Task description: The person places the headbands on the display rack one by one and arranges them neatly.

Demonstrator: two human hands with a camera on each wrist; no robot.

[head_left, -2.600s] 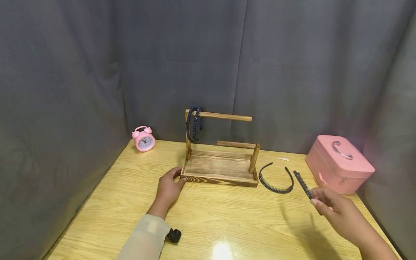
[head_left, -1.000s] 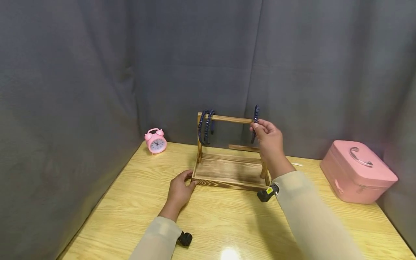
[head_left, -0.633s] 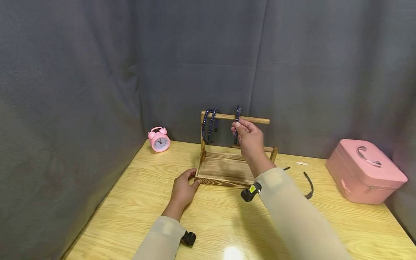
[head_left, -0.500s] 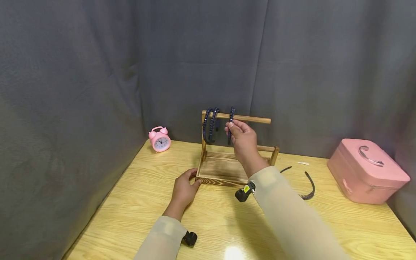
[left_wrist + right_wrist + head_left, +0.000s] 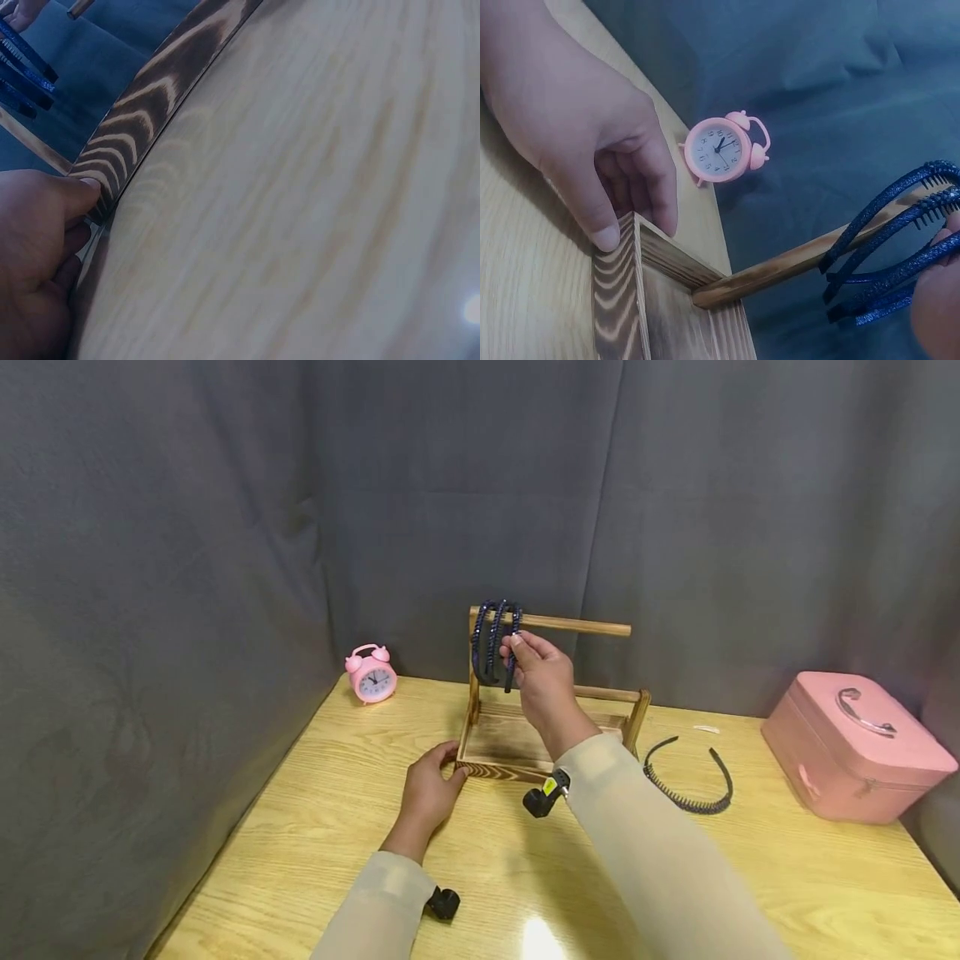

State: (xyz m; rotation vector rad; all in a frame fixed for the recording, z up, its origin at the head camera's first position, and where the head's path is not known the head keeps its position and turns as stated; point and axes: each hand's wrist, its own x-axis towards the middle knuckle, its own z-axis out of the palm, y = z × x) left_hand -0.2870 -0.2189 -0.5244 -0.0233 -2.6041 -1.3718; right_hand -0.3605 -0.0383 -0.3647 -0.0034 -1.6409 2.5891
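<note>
At the front left corner of a wooden stand [image 5: 525,770], my left hand [image 5: 427,789] grips the tray, thumb on the striped front board [image 5: 124,142] and fingers round the side. My right hand [image 5: 546,687] pinches a dark blue toothed headband [image 5: 517,620] over the stand's upper bar [image 5: 585,626]. Just left of it, two similar headbands [image 5: 493,639] hang on the same bar near the upright. In the right wrist view the glittery blue headbands [image 5: 889,196] overlap, with only part of the pinching fingers showing. Another toothed headband [image 5: 705,807] lies on the table to the stand's right.
A pink alarm clock [image 5: 372,677] stands at the back left. A pink case [image 5: 858,747] with a metal handle sits at the right. Behind the stand lies a small white strip [image 5: 707,729] to the right. Grey curtains [image 5: 450,527] enclose the table.
My right hand brought a headband from the right, slipped it over the upper bar's free end and slid it left to the other two. The left hand kept its grip on the stand.
</note>
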